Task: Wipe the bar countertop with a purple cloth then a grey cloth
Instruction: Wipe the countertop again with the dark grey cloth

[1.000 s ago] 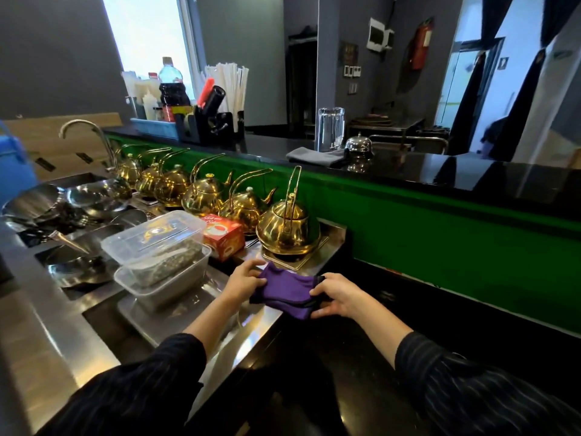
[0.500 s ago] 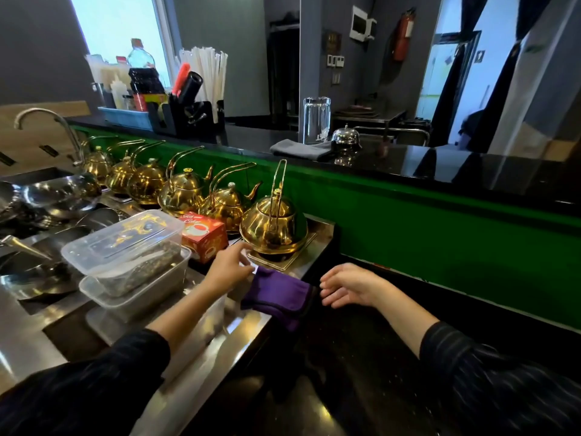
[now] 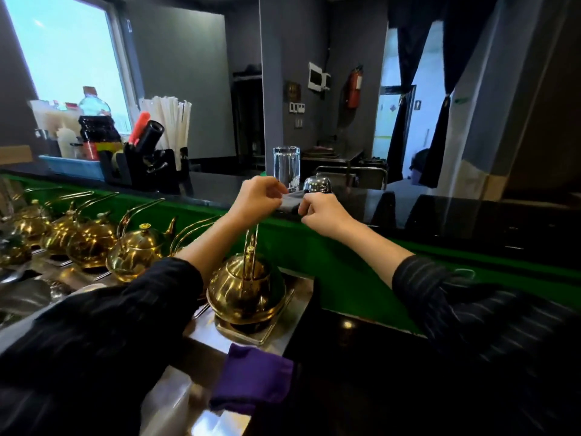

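The folded purple cloth [image 3: 251,377] lies on the edge of the steel counter below me, with neither hand on it. Up on the black bar countertop [image 3: 456,212], a grey cloth [image 3: 290,201] shows between my hands. My left hand [image 3: 256,196] pinches its left side with curled fingers. My right hand [image 3: 323,212] grips its right side. Most of the grey cloth is hidden behind my fingers.
A tall glass [image 3: 286,166] and a chrome bell [image 3: 317,184] stand just behind the grey cloth. A black caddy of straws and bottles [image 3: 147,158] sits left on the bar. A row of brass teapots [image 3: 248,287] lines the steel counter under my arms.
Both hands let go of the purple cloth on the lower counter, rose to the bar top and took hold of the grey cloth. The view tilted upward.
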